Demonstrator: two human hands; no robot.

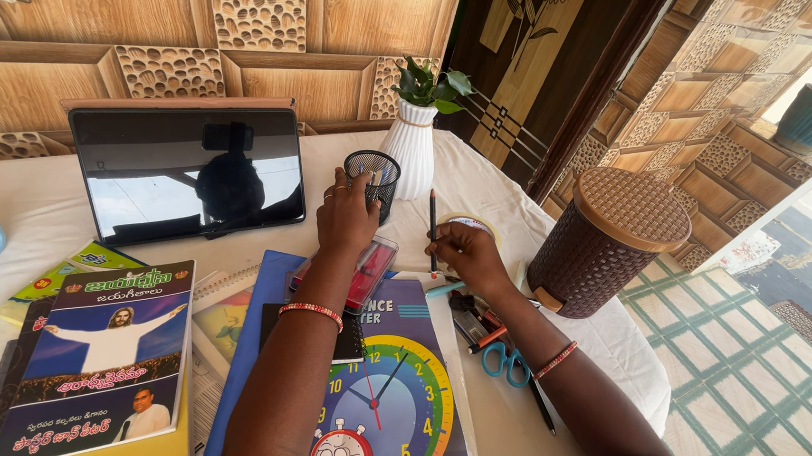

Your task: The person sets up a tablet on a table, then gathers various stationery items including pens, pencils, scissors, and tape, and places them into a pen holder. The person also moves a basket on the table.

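While your left hand (345, 216) touched the mesh cup (372, 183), it risked tipping.
Your right hand (466, 251) pinched a pencil (433, 232) upright; left grip's closure unclear.

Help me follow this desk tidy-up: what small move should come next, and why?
Probably carry the pencil in the right hand over to the black mesh cup and drop it in: the pencil is upright and the left hand already grips the cup's rim.
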